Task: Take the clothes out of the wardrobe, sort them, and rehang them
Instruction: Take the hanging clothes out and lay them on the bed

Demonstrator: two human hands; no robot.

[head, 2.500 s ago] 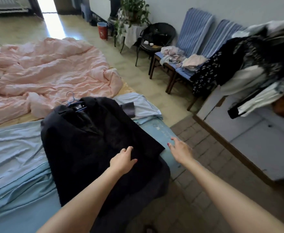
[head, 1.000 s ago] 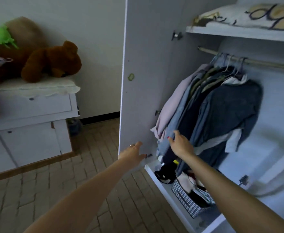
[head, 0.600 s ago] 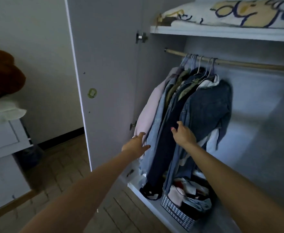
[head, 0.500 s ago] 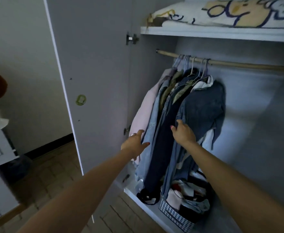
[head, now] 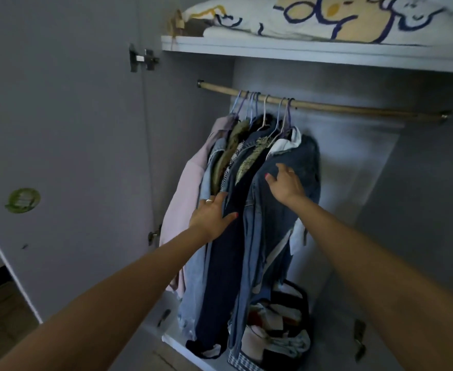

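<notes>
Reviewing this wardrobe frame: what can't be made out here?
- Head view: the left hand's fingertips are tucked between the hanging clothes, so its grip is unclear.
- The middle garments overlap; only collar edges show, so their count is unclear.
- The basket's contents are dim and partly behind the denim jacket.
- The bedding on the shelf is cut off by the top edge.
- The right hand lies flat on the denim jacket.

Single head cam, close in, looks fwd & slightly down into wardrobe (head: 327,53); no 2nd view.
</notes>
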